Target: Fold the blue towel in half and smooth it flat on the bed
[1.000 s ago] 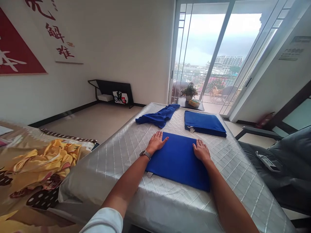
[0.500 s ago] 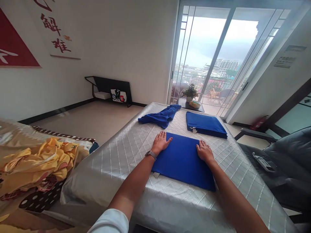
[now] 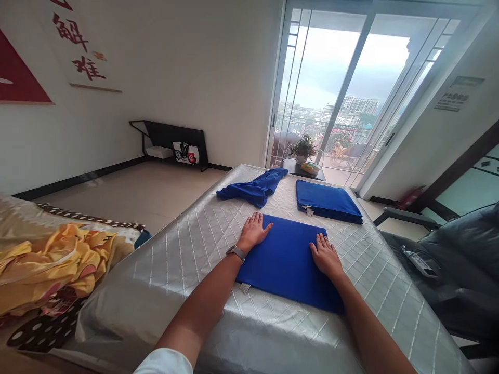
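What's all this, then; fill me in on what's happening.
A person has both palms down at a flat blue cloth on a silver quilted cover: the left hand at its left edge, the right hand at its right. Neither hand is gripping anything. Farther back on the cover lie a crumpled blue cloth on the left and a neat, layered blue stack on the right, both untouched.

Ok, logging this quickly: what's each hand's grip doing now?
Left hand: open grip, on the left edge of the folded blue cloth.
Right hand: open grip, on its right edge.
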A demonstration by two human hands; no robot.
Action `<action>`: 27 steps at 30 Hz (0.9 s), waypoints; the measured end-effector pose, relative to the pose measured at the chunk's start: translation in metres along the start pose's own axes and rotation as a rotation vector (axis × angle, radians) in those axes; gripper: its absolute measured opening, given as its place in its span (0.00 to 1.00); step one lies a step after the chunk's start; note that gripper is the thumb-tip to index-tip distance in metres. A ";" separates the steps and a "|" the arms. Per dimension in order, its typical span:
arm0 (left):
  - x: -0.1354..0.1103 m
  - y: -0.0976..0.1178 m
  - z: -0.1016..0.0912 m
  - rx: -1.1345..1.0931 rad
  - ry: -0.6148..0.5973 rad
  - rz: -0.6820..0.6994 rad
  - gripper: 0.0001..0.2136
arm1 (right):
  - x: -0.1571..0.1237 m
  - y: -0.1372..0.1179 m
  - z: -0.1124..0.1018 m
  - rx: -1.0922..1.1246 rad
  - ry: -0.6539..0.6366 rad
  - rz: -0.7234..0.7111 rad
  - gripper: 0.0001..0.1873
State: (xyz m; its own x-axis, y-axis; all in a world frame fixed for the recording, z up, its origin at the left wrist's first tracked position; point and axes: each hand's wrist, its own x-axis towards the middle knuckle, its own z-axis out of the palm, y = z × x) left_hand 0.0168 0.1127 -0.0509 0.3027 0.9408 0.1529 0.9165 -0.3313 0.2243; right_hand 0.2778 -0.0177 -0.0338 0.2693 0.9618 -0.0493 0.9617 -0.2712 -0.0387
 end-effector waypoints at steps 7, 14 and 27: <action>-0.001 -0.001 -0.005 0.020 -0.044 -0.005 0.40 | -0.001 0.000 -0.002 0.030 -0.029 -0.014 0.36; -0.002 -0.002 -0.005 0.054 -0.033 -0.002 0.39 | -0.004 0.001 -0.004 0.067 -0.018 -0.031 0.36; 0.009 0.012 -0.022 0.093 -0.143 -0.058 0.41 | -0.008 -0.001 -0.007 0.152 -0.008 -0.035 0.37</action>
State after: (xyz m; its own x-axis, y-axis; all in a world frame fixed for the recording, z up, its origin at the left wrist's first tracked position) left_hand 0.0246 0.1157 -0.0254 0.2766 0.9610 0.0027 0.9518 -0.2743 0.1375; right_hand 0.2748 -0.0246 -0.0260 0.2349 0.9705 -0.0536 0.9515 -0.2409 -0.1914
